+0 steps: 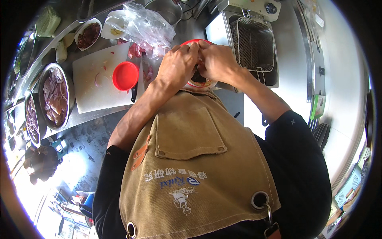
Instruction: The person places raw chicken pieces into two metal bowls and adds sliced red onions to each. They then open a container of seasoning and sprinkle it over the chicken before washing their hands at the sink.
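Both of my hands meet over a container with a red rim (pixel 206 85), its inside stained with something dark and reddish. My left hand (pixel 179 64) comes in from the left and my right hand (pixel 219 61) from the right, their fingers bent close together. A small pale or pinkish bit shows between them, too hidden to name. To the left, a red plastic lid or shallow dish (pixel 125 76) lies on a white cutting board (pixel 89 86) with a few food scraps, beside a black knife handle (pixel 134 93). A crumpled clear plastic bag (pixel 146 27) lies beyond, next to raw red meat (pixel 135 50).
At the right stands a deep fryer with a wire basket (pixel 253 43). Steel bowls of sliced meat and onion (pixel 55 98) stand by the counter's left edge. A white bowl of dark meat (pixel 88 34), a white dish (pixel 115 25) and a metal pot (pixel 167 12) stand behind.
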`<move>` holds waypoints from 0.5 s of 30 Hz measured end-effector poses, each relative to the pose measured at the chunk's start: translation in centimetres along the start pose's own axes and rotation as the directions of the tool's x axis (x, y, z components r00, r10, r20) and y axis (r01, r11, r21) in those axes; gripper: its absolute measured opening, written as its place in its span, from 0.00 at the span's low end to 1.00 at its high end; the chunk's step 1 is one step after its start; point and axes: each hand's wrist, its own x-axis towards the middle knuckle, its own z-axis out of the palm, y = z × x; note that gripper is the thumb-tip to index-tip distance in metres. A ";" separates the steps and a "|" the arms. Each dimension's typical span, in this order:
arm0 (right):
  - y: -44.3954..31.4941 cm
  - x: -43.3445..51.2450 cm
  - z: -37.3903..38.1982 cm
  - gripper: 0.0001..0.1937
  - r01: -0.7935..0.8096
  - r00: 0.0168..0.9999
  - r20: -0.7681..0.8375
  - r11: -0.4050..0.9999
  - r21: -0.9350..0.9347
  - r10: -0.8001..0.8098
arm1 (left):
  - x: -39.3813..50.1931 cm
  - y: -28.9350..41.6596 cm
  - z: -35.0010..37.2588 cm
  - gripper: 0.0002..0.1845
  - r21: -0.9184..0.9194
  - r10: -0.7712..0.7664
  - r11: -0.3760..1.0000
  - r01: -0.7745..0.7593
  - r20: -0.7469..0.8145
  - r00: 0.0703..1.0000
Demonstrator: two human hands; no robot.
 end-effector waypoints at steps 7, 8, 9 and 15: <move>1.8 -0.9 -0.1 0.19 -0.080 0.996 -0.012 0.976 0.203 0.084 | -0.3 -0.3 -0.2 0.20 -0.067 -0.054 0.996 0.055 0.007 0.999; 1.7 -1.0 -0.7 0.19 -0.105 0.994 -0.008 0.959 0.264 0.111 | -0.3 -0.5 -0.2 0.21 -0.069 -0.058 0.996 0.058 0.010 0.998; 1.6 -1.1 -1.2 0.20 -0.131 0.990 -0.006 0.938 0.321 0.140 | -0.2 -0.7 -0.3 0.21 -0.072 -0.057 0.996 0.057 0.011 0.998; -0.5 -1.0 -3.2 0.14 -0.228 0.965 0.124 0.973 -0.037 0.231 | 0.2 -0.7 -0.5 0.25 -0.184 -0.071 0.981 0.066 -0.017 0.997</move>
